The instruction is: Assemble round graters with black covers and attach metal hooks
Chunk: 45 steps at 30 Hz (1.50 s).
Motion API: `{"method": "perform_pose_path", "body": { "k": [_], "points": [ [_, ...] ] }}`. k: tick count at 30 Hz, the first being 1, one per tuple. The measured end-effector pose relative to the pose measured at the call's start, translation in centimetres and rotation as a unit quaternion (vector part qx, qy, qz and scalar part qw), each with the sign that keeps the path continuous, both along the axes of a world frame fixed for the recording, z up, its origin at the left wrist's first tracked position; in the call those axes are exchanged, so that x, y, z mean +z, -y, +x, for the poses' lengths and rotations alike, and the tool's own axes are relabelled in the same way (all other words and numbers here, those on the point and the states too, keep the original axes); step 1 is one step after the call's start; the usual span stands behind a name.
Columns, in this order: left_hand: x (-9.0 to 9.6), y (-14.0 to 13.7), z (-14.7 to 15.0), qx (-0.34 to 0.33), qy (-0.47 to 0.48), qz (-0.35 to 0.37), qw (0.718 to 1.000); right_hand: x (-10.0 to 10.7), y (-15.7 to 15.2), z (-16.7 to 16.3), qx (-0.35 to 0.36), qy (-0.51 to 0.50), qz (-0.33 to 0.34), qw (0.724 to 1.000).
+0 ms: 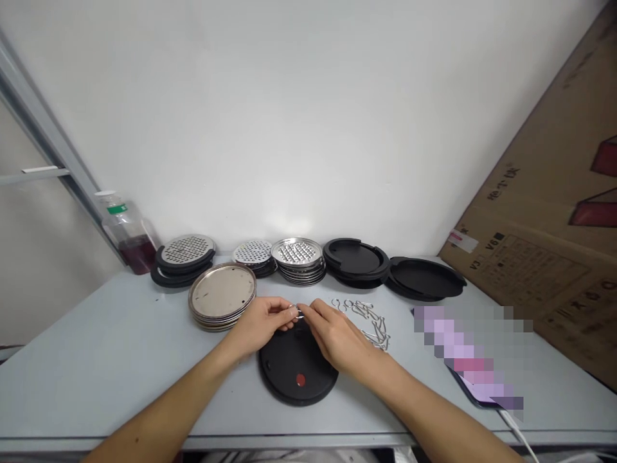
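A small shiny bent-wire clip [299, 316] is pinched between my two hands, just above the far edge of a round black disc [299, 373]. My left hand [270, 316] grips it with thumb and forefinger. The fingers of my right hand [332, 329] close on it from the other side and partly hide it. The disc lies flat, with a red round spot near its front and a small hole at its left. Several loose wire clips [378, 331] lie scattered beyond my right wrist. Left of my hands stands a stack of round metal plates [222, 292].
Along the wall sit perforated discs on black rings [186, 251], a smaller perforated stack [253, 252], grater discs [296, 252] and black round trays [359, 257]. A bottle of dark red liquid [137, 251] stands back left. A phone [475, 379] with a cable and a cardboard box [540, 257] are right.
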<state>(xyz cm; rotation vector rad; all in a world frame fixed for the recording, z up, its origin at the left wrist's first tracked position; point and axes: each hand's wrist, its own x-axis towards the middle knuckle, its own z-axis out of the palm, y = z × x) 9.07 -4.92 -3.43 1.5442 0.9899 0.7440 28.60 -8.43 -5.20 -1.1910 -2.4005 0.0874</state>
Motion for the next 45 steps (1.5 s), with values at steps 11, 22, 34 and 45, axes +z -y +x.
{"method": "perform_pose_path", "body": {
  "k": [11, 22, 34, 45],
  "points": [
    [-0.1, -0.1, 0.0, 0.052, -0.042, 0.13, 0.989, 0.2, -0.5, 0.8, -0.034, -0.09, -0.049, 0.994],
    [-1.0, 0.3, 0.1, 0.089, -0.062, 0.278, 0.955, 0.7, -0.7, 0.9, -0.02, -0.128, -0.091, 0.987],
    [-1.3, 0.7, 0.3, 0.02, -0.078, 0.398, 0.914, 0.6, -0.3, 0.9, 0.016, -0.156, -0.142, 0.977],
    [-1.6, 0.7, 0.2, -0.025, -0.091, 0.425, 0.9, 0.5, -0.1, 0.5, 0.016, -0.17, -0.15, 0.974]
  ]
}}
